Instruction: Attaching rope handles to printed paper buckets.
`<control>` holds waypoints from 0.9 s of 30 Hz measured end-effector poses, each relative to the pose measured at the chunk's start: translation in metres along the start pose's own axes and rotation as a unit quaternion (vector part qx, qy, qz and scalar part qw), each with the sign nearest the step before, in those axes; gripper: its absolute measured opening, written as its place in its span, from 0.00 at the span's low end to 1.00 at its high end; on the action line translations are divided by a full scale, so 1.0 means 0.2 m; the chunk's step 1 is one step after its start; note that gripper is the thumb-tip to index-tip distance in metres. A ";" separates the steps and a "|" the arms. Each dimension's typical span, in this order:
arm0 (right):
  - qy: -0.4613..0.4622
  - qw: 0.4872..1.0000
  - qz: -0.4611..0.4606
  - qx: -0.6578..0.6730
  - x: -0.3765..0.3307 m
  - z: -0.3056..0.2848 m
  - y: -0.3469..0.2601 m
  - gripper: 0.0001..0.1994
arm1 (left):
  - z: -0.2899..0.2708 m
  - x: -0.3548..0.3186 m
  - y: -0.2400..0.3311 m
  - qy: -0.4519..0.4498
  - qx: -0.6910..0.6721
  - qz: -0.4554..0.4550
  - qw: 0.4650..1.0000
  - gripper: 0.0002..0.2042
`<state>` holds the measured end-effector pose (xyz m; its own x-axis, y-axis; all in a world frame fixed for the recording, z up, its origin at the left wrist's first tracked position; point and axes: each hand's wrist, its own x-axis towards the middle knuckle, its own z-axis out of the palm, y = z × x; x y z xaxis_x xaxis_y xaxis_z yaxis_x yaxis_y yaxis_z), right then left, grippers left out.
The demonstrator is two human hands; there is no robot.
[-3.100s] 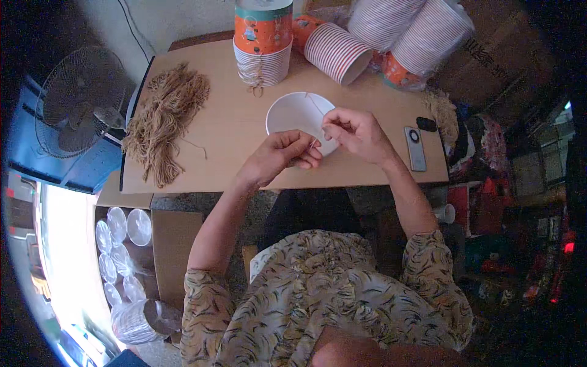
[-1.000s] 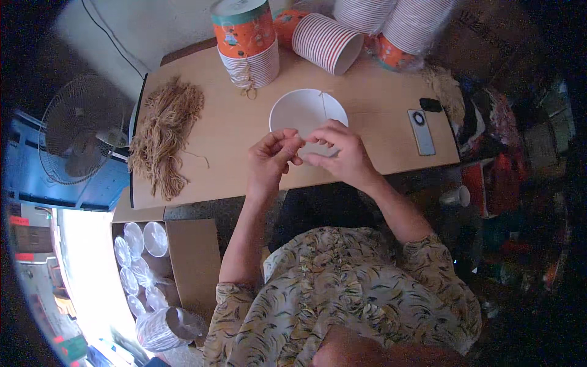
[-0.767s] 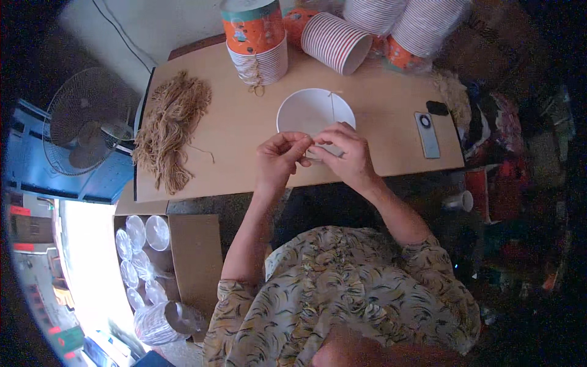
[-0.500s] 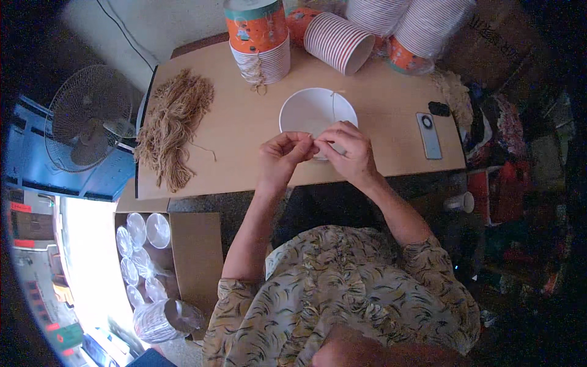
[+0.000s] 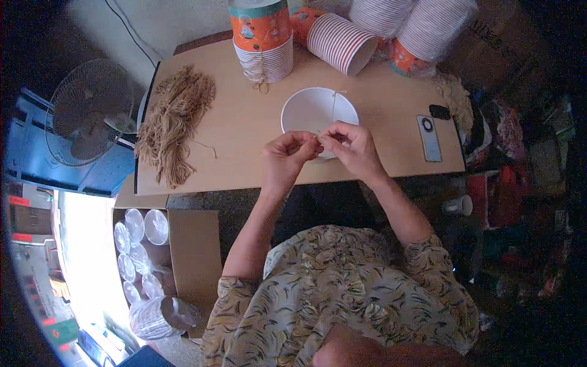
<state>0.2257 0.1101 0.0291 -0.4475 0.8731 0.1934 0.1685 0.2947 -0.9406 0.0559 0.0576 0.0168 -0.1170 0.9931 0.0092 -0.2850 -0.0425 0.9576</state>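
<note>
A white paper bucket [image 5: 306, 109] lies in front of me on the table, its round opening facing up. From a point on its far rim a thin string [image 5: 334, 109] runs down across the opening to my fingers. My left hand [image 5: 287, 156] is closed in a pinch at the near rim. Opposite it, my right hand [image 5: 354, 148] pinches too, fingertips meeting those of the left. The string's end is between the fingertips and too small to see clearly. The hands hide the bucket's near side.
A heap of brown strings [image 5: 177, 122] lies left on the table [image 5: 244, 140]. Stacked paper buckets [image 5: 264, 58] stand behind, more lying beside them [image 5: 339, 44]. A phone [image 5: 430, 139] is at right. A fan [image 5: 92, 116] and an open carton [image 5: 195, 263] of wrapped cups are left.
The fingers have shifted slightly, and my right hand has turned a little at the near rim. The pinch of both hands goes on. The whole view has moved slightly.
</note>
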 end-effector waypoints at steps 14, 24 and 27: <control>-0.005 1.000 0.025 -0.015 0.01 -0.01 0.01 0.09 | 0.00 -0.01 0.00 -0.007 0.022 0.007 1.000 0.08; -0.035 0.994 0.077 0.066 0.13 -0.07 -0.03 0.10 | -0.03 0.00 -0.02 -0.044 0.070 0.021 0.996 0.06; -0.147 0.976 0.124 0.099 0.13 -0.10 -0.03 0.07 | -0.03 0.01 -0.02 -0.039 0.043 -0.010 0.998 0.06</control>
<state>0.2305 0.1393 0.0447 -0.6523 0.7503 -0.1077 0.1434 -0.0173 -0.9895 0.0512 0.0592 0.0122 -0.0365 0.9993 0.0096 -0.2024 -0.0168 0.9792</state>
